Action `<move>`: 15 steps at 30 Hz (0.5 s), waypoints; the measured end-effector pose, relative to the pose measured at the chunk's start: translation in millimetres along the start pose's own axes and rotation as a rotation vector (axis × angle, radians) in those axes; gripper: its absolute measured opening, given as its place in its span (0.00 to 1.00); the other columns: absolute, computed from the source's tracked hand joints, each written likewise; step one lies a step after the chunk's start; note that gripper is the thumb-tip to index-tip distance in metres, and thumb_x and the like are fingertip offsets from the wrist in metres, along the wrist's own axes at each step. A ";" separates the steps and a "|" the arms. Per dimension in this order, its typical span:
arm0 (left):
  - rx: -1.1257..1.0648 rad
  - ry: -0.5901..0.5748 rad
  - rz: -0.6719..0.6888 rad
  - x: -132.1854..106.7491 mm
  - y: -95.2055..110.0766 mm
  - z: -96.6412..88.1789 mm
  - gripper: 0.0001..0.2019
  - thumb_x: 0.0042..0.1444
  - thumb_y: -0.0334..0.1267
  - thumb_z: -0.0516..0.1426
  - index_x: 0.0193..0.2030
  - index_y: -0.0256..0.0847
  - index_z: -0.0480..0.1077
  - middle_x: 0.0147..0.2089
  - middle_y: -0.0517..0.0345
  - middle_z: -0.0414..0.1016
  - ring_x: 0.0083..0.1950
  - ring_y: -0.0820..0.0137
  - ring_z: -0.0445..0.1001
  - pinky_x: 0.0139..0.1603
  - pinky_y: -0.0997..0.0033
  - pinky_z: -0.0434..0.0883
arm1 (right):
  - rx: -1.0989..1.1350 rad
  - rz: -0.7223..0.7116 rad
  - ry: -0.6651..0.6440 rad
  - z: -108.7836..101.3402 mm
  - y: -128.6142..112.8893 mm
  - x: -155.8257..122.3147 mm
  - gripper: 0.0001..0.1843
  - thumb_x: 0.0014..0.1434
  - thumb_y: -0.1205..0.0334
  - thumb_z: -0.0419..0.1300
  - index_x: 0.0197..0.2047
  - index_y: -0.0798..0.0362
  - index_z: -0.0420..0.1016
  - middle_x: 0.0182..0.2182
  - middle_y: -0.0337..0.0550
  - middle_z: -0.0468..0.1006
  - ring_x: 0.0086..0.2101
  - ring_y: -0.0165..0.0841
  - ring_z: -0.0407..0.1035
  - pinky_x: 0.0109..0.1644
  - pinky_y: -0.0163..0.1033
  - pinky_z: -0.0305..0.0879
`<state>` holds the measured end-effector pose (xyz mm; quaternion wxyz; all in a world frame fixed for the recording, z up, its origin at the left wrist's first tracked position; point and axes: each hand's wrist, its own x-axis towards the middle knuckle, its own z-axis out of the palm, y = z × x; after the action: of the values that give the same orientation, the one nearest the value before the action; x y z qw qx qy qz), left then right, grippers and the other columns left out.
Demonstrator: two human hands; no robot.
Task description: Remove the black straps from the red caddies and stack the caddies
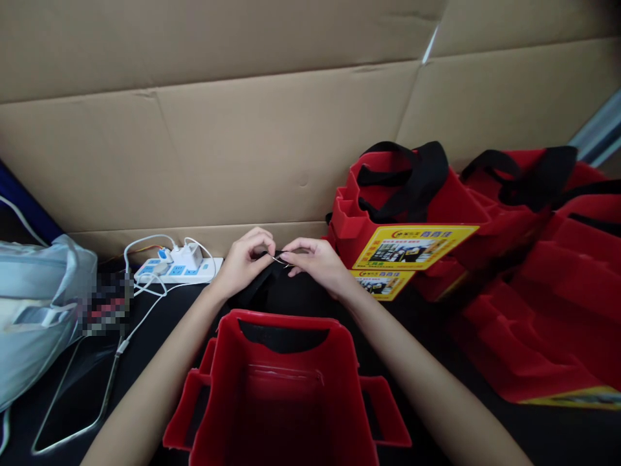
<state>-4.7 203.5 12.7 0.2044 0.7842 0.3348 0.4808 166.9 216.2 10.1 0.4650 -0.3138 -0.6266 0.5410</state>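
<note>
Just beyond a red box [287, 316], the left hand [246, 260] and right hand [317, 262] pinch a thin wire [279, 260] between thumbs and fingers, at a black strap [259, 285]. The wire looks light, springy and slippery, best held near its ends; the strap, soft and limp.

Left forearm [160, 372], bare, slanting up and rightward from lower edge; right forearm [422, 369], also bare, slanting up and leftward. Left hand [245, 259] — thumb and index finger pinched, other fingers curled. Right hand [317, 262] — thumb and fingers pinched too. Fingertips of both hands close together, pointing inward.
</note>
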 end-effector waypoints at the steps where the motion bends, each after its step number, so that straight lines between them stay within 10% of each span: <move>1: -0.002 -0.020 -0.001 0.1 -0.4 -0.6 0.04 0.53 0.33 0.55 0.28 0.38 0.64 0.37 0.56 0.63 0.35 0.74 0.63 0.32 0.76 0.60 | 0.028 0.002 0.010 1.5 0.0 -0.7 0.09 0.43 0.63 0.66 0.27 0.56 0.71 0.25 0.36 0.72 0.25 0.24 0.67 0.27 0.30 0.70; 15: 0.078 -0.294 -0.131 -1.4 -4.0 -16.7 0.04 0.51 0.32 0.56 0.29 0.38 0.63 0.31 0.61 0.65 0.34 0.74 0.65 0.36 0.73 0.63 | 0.212 0.129 0.292 2.1 -0.9 2.8 0.02 0.61 0.63 0.46 0.35 0.49 0.54 0.26 0.33 0.68 0.22 0.25 0.69 0.21 0.31 0.70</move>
<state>-21.3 205.2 16.9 0.2513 0.8300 0.3701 0.3333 164.1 217.8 11.7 0.5457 -0.3777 -0.4707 0.5814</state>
